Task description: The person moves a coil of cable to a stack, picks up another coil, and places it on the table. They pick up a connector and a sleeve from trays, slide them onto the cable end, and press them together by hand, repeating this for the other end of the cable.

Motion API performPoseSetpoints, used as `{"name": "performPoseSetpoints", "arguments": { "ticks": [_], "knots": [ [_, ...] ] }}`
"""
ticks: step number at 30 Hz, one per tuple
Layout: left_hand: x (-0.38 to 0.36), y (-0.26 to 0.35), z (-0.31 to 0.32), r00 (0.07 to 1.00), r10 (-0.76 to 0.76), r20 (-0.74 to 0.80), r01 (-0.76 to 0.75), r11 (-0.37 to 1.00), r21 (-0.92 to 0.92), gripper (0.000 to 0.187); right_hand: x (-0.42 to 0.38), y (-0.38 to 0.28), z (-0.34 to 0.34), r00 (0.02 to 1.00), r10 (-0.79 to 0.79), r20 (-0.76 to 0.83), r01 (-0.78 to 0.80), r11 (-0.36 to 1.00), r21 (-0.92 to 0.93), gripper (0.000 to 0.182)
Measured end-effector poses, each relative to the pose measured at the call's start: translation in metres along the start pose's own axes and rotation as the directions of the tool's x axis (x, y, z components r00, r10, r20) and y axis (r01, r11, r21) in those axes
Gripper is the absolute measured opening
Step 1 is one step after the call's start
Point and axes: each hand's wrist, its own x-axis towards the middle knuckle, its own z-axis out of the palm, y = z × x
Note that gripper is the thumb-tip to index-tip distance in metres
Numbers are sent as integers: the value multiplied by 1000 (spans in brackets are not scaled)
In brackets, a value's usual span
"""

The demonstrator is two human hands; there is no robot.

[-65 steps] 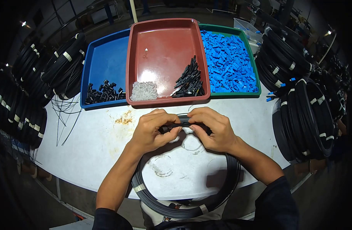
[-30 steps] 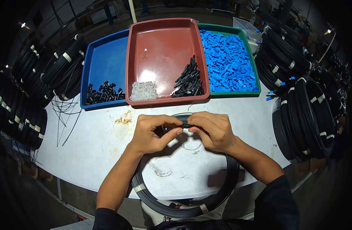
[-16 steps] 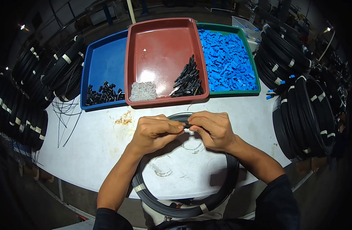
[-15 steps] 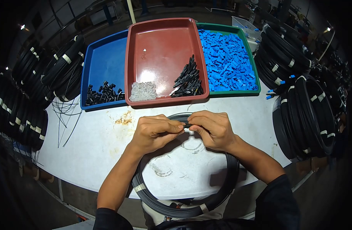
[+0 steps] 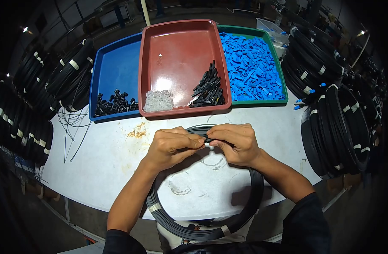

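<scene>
My left hand (image 5: 173,145) and my right hand (image 5: 236,143) meet fingertip to fingertip over the far side of a coil of black cable (image 5: 173,223). Pinched between them is a small black connector (image 5: 208,140), mostly covered by the fingers. Thumb and forefinger of each hand press on it from opposite ends. Pale tape binds the coil in places; its near side hangs over the table's front edge by my body.
A red tray (image 5: 181,113) holds clear plastic pieces (image 5: 158,100) and black connectors (image 5: 207,89). Black parts lie in the blue tray (image 5: 118,55), blue clips (image 5: 251,67) in the green tray (image 5: 283,91). Cable coils (image 5: 338,127) flank the white table (image 5: 88,169).
The fingertips have parted slightly, so more of the black connector shows between them. Both hands otherwise stay in place, and the coil has not visibly moved.
</scene>
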Motion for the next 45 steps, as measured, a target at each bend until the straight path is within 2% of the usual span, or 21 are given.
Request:
{"name": "performPoseSetpoints", "arguments": {
  "ticks": [2, 5, 7, 8, 10, 12, 17, 21, 23, 26, 27, 29, 31, 35, 39, 41, 45],
  "knots": [
    [1, 0, -1, 999, 45, 17, -46, 997, 64, 15, 0, -1, 0, 999, 27, 22, -27, 999, 18, 19],
    [0, 0, -1, 1000, 15, -1, -14, 997, 69, 15, 3, -7, 0, 997, 77, 32, -77, 997, 2, 19],
    [-1, 0, 0, 999, -33, -24, 34, 998, 49, 14, 8, -14, 2, 990, 118, -81, -117, 993, 16, 19],
    [-1, 0, 1, 996, -81, -43, 83, 996, 29, 14, 7, -11, 2, 990, 118, -80, -117, 993, 16, 19],
    [-2, 1, 2, 994, -103, -31, 103, 995, 0, 13, 1, -2, 1, 999, -28, -42, 26, 999, -36, 21],
    [-2, 1, 2, 992, -122, -17, 121, 992, -28, 13, 0, 0, 1, 999, -37, -37, 35, 999, -39, 21],
    [1, 0, 0, 1000, 26, -1, -26, 999, 24, 15, 0, -2, 0, 1000, -13, -14, 12, 1000, -22, 20],
    [0, 0, 0, 1000, 23, 1, -23, 999, 46, 16, 2, -4, 0, 999, 47, 20, -46, 999, -20, 18],
    [-1, 2, 1, 996, -83, -21, 84, 995, 48, 15, 4, -7, 1, 998, 51, 21, -51, 998, -31, 18],
    [-3, 0, 3, 991, -125, -44, 126, 992, -1, 15, 5, -10, 2, 996, 72, -54, -74, 997, -34, 20],
    [-2, 0, 2, 991, -126, -44, 126, 992, -2, 15, 2, -6, 2, 999, 16, -36, -18, 998, -61, 19],
    [0, 1, 1, 999, -40, 5, 40, 999, 29, 16, 1, -3, 1, 999, -38, -19, 36, 995, -90, 19],
    [1, -1, 1, 1000, -1, 15, 0, 999, 47, 17, 3, -4, -1, 1000, -8, 9, 9, 1000, -24, 19],
    [0, -2, 1, 997, 75, 25, -78, 990, 114, 18, 0, -1, 2, 999, 28, 22, -28, 999, -15, 19],
    [0, -2, 1, 997, 77, 15, -78, 989, 122, 18, 4, -5, 1, 999, 43, 14, -43, 999, -18, 20],
    [1, -1, 0, 1000, 23, -11, -22, 996, 81, 21, 4, -6, 2, 999, 40, -3, -40, 999, -31, 20],
    [0, -1, 3, 1000, 29, -12, -28, 998, 64, 20, 1, -3, 1, 1000, -11, -2, 10, 998, -64, 21]
  ]
}}
